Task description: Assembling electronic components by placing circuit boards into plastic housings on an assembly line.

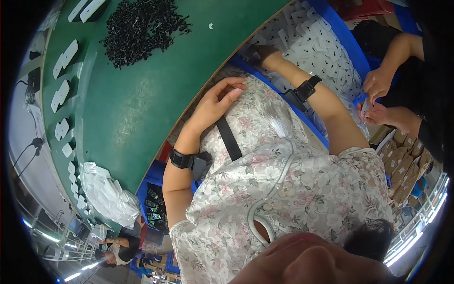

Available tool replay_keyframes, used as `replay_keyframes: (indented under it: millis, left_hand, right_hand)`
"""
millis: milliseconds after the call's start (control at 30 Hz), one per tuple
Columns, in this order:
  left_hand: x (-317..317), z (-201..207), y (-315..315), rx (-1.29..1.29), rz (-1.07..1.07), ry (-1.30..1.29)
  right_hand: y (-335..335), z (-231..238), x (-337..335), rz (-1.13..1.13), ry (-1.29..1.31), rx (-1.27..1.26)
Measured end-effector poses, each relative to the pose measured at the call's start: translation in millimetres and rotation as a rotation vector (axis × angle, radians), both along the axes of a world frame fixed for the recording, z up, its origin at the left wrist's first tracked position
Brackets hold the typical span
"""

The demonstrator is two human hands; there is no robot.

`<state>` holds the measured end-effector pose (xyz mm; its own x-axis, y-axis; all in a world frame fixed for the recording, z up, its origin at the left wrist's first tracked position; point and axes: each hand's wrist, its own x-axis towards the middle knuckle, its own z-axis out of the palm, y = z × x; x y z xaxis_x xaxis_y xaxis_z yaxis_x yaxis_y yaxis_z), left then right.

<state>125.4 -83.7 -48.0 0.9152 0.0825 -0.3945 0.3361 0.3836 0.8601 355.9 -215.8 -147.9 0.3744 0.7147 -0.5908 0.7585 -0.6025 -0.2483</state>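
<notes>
My left hand [220,102] rests on my floral-clothed lap beside the table's edge. Its thumb stands apart from loosely bent fingers, and nothing shows in it. My right arm reaches across to a blue bin [349,47] heaped with flat whitish plastic pieces [314,49], many with a small black part on them. At the bin's near end, my right hand [263,55] is in deep shade; its fingers and anything in them cannot be made out. Both wrists carry black strapped-on devices.
On the green table [127,113] lie a heap of small black parts [142,31], a small white crescent [211,26], white flat cases [65,59] along the far edge and a plastic bag of white pieces [109,194]. A co-worker's hands [376,97] work beyond the bin.
</notes>
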Motion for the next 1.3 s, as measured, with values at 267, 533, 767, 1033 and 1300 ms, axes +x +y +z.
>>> replay_keyframes:
  millis: [267, 533, 767, 1033, 1300]
  left_hand:
    - [-1.2, 2.4, 1.2, 0.042, -0.025, -0.009]
    - [1.8, -6.6, 2.6, 0.029, -0.012, -0.016]
    - [9.2, -6.9, 4.0, 0.133, -0.105, -0.072]
    - [6.1, 62.0, 17.4, 0.274, 0.073, -0.318]
    - [-76.1, 47.7, 48.2, 0.437, 0.768, -0.097]
  right_hand:
    - [-24.7, -35.8, 40.1, -0.087, 0.199, 0.228]
    - [-57.9, 9.0, 82.1, -0.413, 0.424, 0.42]
    - [-89.6, 76.6, 84.8, -0.773, 0.589, 0.532]
    - [-29.7, 201.2, -0.6, -0.551, 0.871, 0.643]
    - [137.2, 157.7, -112.2, 0.141, 1.0, 0.627]
